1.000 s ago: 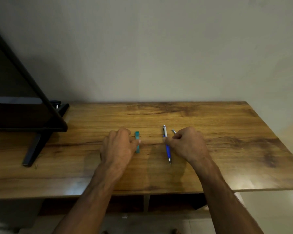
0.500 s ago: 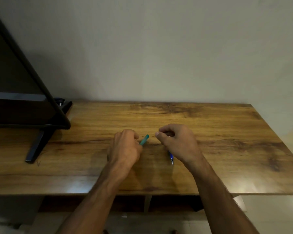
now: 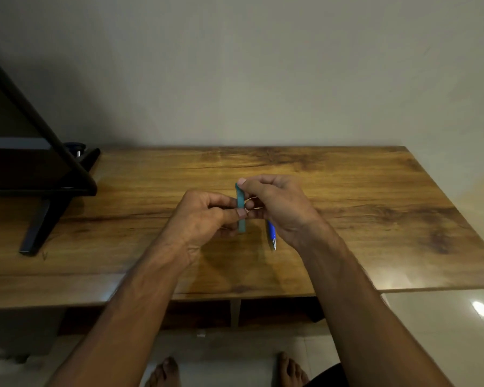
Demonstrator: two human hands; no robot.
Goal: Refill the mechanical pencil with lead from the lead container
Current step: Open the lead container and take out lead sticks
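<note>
A slim teal lead container (image 3: 241,208) stands upright between both hands above the wooden table (image 3: 375,208). My left hand (image 3: 204,216) pinches its lower half. My right hand (image 3: 280,205) grips its top end with thumb and forefinger. The blue mechanical pencil (image 3: 272,234) lies on the table under my right hand; only its blue barrel and metal tip show, the rest is hidden by the hand.
A black monitor (image 3: 25,163) on a stand (image 3: 42,224) occupies the table's left end. The wall runs along the table's back edge. The table's front edge is just below my forearms, with tiled floor and bare feet (image 3: 165,372) beneath.
My left hand lifted the teal container off the table and turned it upright. My right hand left the pencil and moved left onto the container's top end.
</note>
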